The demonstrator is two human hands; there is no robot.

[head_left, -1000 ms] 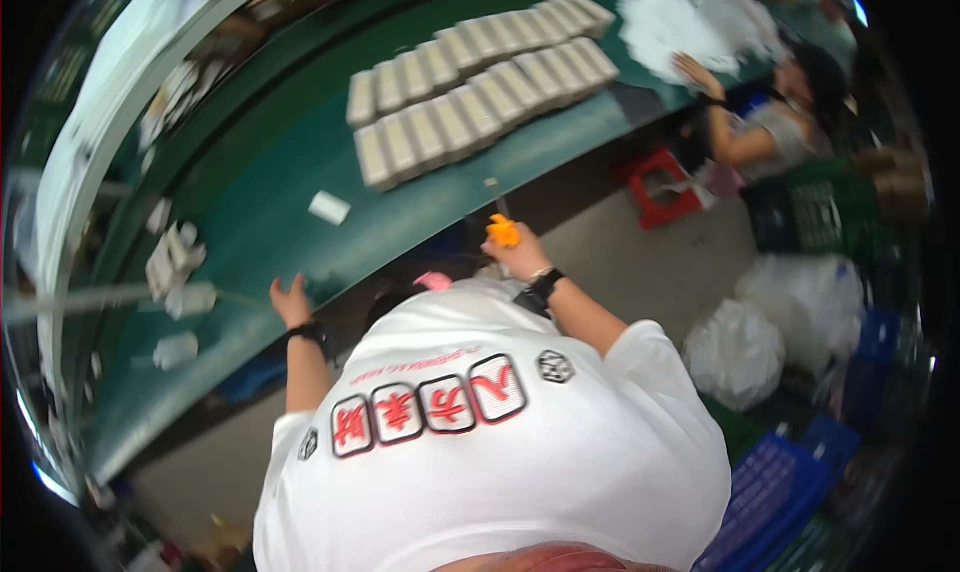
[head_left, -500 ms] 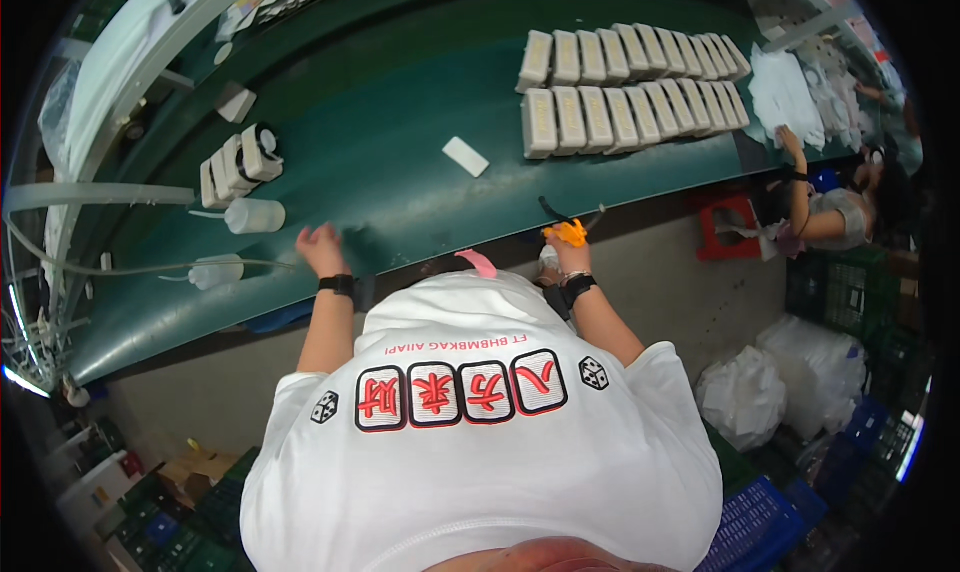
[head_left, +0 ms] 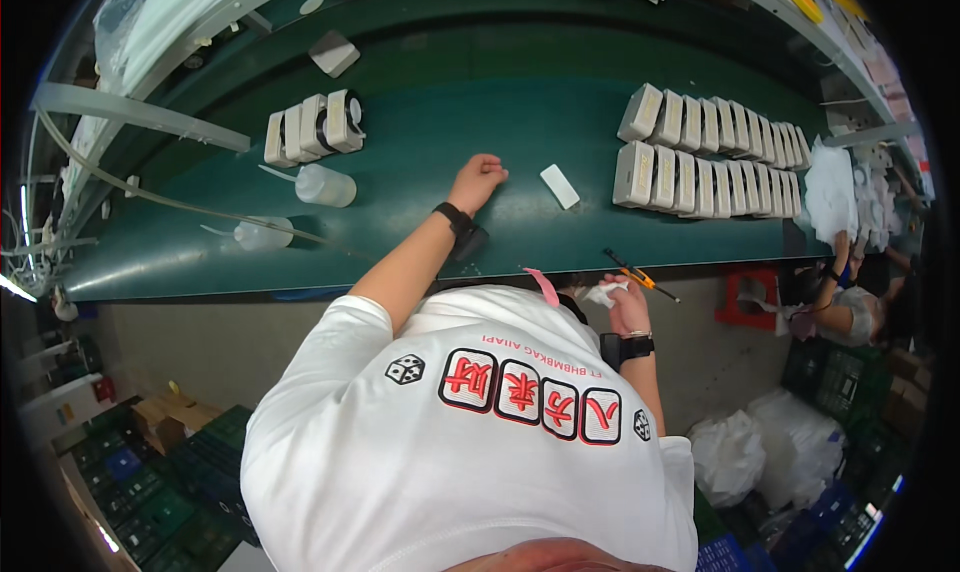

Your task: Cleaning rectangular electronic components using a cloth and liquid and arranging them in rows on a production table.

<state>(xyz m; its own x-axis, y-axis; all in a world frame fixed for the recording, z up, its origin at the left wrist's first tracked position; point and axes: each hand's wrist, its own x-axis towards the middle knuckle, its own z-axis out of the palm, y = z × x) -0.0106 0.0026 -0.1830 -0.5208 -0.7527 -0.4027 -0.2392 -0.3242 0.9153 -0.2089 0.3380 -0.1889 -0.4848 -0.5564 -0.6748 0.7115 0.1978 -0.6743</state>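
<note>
Left hand nearer now, fingers loosely curled, seemingly empty! 1 white block lies just right of them on the green table, long axis slanting far-left to near-right; right hand pinches a crumpled wipe and orange-black tool.

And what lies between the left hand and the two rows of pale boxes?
A small white rectangular block lies on the green tabletop between the left hand and the two rows of pale boxes; the head view shows it.
</note>
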